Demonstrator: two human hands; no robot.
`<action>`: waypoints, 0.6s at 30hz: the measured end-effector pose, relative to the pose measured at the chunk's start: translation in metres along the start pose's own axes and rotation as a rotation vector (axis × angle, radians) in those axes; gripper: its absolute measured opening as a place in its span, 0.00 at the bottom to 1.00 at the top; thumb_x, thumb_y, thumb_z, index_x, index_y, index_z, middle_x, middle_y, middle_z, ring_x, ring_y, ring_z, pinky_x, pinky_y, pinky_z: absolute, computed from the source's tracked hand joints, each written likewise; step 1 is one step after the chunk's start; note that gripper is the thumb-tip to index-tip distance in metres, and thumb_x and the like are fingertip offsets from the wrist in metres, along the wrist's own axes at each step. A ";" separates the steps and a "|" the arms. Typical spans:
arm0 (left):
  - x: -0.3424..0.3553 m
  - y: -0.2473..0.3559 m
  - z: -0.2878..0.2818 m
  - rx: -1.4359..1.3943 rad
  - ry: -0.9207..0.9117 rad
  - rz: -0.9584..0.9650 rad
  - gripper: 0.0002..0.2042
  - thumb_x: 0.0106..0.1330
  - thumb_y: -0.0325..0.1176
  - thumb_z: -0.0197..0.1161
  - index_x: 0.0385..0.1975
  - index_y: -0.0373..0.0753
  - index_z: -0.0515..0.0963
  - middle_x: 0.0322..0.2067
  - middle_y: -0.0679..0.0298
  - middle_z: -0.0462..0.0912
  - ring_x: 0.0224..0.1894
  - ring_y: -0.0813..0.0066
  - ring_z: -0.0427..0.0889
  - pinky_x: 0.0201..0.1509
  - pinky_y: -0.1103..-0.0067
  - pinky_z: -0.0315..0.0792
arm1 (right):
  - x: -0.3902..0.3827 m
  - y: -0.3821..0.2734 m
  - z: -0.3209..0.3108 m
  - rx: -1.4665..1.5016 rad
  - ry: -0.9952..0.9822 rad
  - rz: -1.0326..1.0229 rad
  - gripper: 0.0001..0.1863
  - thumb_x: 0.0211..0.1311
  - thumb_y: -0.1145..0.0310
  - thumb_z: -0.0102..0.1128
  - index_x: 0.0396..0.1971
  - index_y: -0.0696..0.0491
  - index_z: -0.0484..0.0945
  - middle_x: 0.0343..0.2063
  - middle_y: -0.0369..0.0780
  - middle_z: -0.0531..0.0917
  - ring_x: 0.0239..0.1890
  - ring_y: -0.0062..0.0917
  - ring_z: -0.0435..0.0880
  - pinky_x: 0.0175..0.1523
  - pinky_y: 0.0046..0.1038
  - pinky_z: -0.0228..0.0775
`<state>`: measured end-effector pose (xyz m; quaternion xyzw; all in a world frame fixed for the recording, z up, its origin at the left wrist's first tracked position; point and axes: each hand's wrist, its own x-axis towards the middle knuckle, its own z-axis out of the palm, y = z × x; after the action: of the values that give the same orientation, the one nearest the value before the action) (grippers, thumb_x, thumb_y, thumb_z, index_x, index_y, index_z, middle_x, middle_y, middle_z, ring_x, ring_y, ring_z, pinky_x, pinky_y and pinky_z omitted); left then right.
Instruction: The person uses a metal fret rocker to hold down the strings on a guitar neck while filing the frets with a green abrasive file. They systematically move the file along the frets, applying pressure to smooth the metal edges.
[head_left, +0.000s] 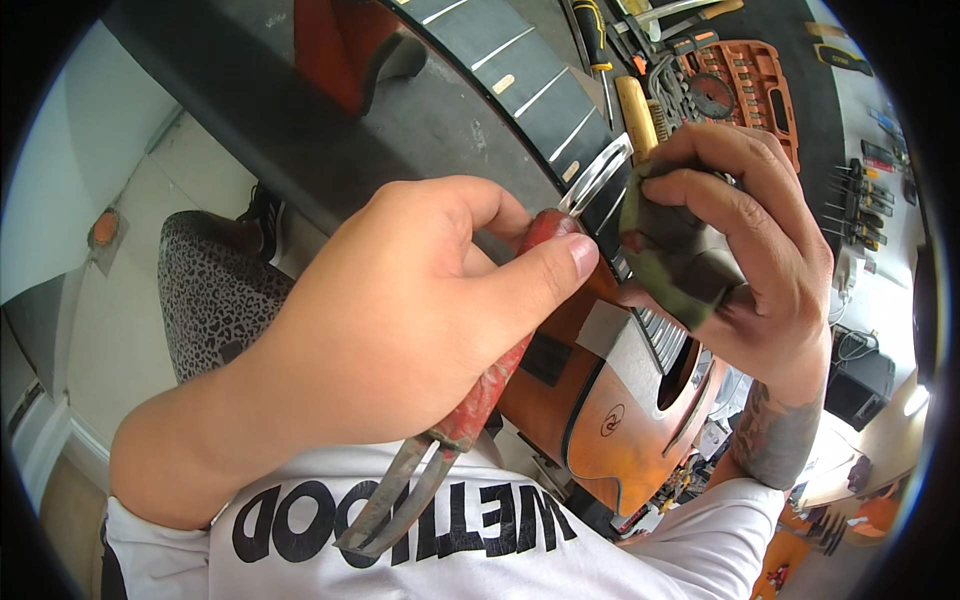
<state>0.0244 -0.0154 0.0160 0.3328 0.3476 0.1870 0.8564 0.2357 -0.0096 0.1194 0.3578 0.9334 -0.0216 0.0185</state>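
Note:
My left hand [430, 270] is closed round the worn red handle of a metal tool [495, 385]. Two flat metal prongs stick out below the handle, towards my shirt. From its upper end a shiny narrow metal loop reaches over the fretboard [540, 95]. My right hand [765, 230] grips a folded camouflage cloth [680, 255] just right of that metal end. Whether cloth and metal touch, I cannot tell. Below both hands lies an acoustic guitar [610, 425], its orange-brown body near me and its neck running away to the upper left.
The guitar rests along a dark bench [450, 150]. An orange tool case [755, 95], a yellow-black screwdriver [592, 35] and a wooden-handled brush [635, 110] lie at the far right. More tools [860, 205] hang on the right wall. A dark red object [340, 55] stands at the far left.

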 end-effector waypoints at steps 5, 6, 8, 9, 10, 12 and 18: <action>-0.001 0.004 0.000 -0.002 0.003 -0.018 0.15 0.71 0.38 0.62 0.37 0.28 0.75 0.14 0.72 0.73 0.14 0.92 0.64 0.16 0.87 0.55 | -0.003 0.001 -0.004 -0.086 -0.028 0.025 0.17 0.46 0.74 0.67 0.40 0.60 0.80 0.45 0.48 0.82 0.47 0.44 0.82 0.55 0.41 0.73; -0.002 0.004 0.000 0.003 0.002 -0.022 0.16 0.70 0.39 0.62 0.37 0.28 0.75 0.14 0.72 0.73 0.14 0.92 0.64 0.16 0.87 0.55 | -0.003 -0.001 -0.006 -0.081 -0.053 0.027 0.17 0.48 0.75 0.65 0.41 0.61 0.80 0.46 0.49 0.81 0.48 0.45 0.82 0.56 0.42 0.72; -0.001 0.003 0.000 0.016 0.005 -0.018 0.16 0.70 0.39 0.62 0.37 0.28 0.75 0.14 0.71 0.73 0.13 0.92 0.64 0.16 0.88 0.55 | -0.004 -0.003 -0.010 -0.074 -0.098 0.029 0.16 0.51 0.76 0.61 0.43 0.62 0.79 0.48 0.51 0.81 0.51 0.47 0.81 0.59 0.44 0.71; 0.000 0.003 0.000 0.024 0.013 -0.010 0.16 0.70 0.39 0.62 0.37 0.28 0.75 0.13 0.71 0.73 0.13 0.92 0.64 0.16 0.88 0.55 | -0.004 -0.004 -0.009 -0.039 -0.101 0.022 0.17 0.51 0.76 0.61 0.43 0.62 0.79 0.48 0.51 0.81 0.51 0.48 0.81 0.59 0.44 0.70; 0.000 0.002 0.000 0.022 0.018 0.002 0.16 0.70 0.40 0.63 0.37 0.28 0.75 0.13 0.71 0.73 0.13 0.91 0.64 0.15 0.87 0.55 | -0.002 -0.005 -0.007 -0.017 -0.103 0.010 0.17 0.51 0.78 0.60 0.43 0.62 0.79 0.48 0.51 0.81 0.51 0.48 0.80 0.59 0.45 0.70; 0.001 -0.002 0.000 0.009 0.022 0.022 0.17 0.70 0.40 0.63 0.37 0.27 0.75 0.13 0.71 0.72 0.12 0.90 0.64 0.15 0.87 0.56 | 0.000 -0.006 -0.002 0.031 -0.110 -0.011 0.17 0.49 0.80 0.60 0.43 0.62 0.78 0.48 0.51 0.81 0.52 0.48 0.80 0.60 0.45 0.70; -0.003 0.005 0.001 0.003 -0.001 -0.025 0.17 0.70 0.40 0.63 0.36 0.27 0.75 0.12 0.69 0.72 0.08 0.88 0.65 0.12 0.86 0.57 | -0.003 0.000 -0.015 0.093 -0.065 0.031 0.14 0.54 0.79 0.62 0.41 0.64 0.76 0.43 0.51 0.80 0.46 0.40 0.81 0.52 0.38 0.73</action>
<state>0.0224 -0.0136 0.0210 0.3298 0.3517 0.1755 0.8583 0.2373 -0.0111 0.1349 0.3718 0.9246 -0.0764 0.0324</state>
